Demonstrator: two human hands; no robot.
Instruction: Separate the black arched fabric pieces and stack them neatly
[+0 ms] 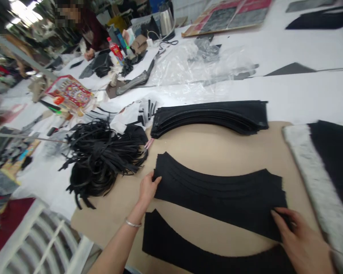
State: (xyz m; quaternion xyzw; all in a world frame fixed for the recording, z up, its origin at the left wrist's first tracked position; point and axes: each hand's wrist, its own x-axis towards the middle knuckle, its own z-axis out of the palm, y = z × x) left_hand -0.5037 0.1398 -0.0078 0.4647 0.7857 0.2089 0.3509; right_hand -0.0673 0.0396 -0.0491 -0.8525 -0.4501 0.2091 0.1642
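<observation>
Cloth (217, 194), black and cut to a curve, lies across the middle of a tan board (200, 148), its concave edge facing the far side; layers show offset at its right end. The left hand (148, 186), partly curled, sets its thumb on the left end; whether it grips cannot be told. The right hand (300, 232), also half closed, touches the lower right corner with its fingertips; a firm hold cannot be confirmed. A wide band of bare board separates the cloth from a black stack (211, 114) at the board's far edge. On the near side, a narrower gap separates it from a second curved panel (188, 247), cut off by the bottom of the view. Black strips (103, 152) overlap the board's left edge. A whitish strip (305, 160) runs along the right edge, with bare board between it and the cloth.
</observation>
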